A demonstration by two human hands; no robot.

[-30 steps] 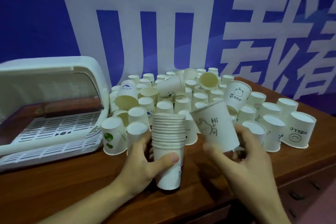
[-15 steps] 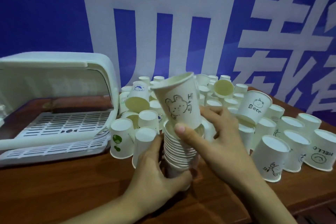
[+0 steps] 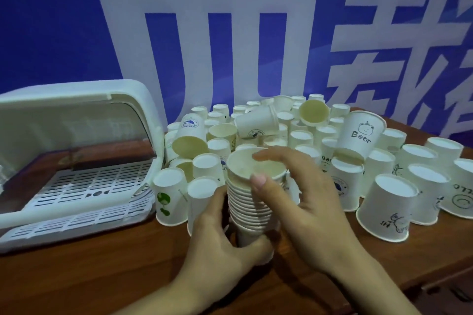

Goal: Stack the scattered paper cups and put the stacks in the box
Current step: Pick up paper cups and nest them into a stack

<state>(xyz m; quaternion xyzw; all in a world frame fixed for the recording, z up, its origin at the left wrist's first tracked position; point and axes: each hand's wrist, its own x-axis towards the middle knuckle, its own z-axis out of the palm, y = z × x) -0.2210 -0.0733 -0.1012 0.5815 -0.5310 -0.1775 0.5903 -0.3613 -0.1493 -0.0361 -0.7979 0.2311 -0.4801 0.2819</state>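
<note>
Dim bluish light, soft focus, wide-angle edge distortion

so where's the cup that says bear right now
In the head view the Bear cup sits upside down, tilted, on other cups at the right of the pile, behind and right of the stack the hands hold.
</note>
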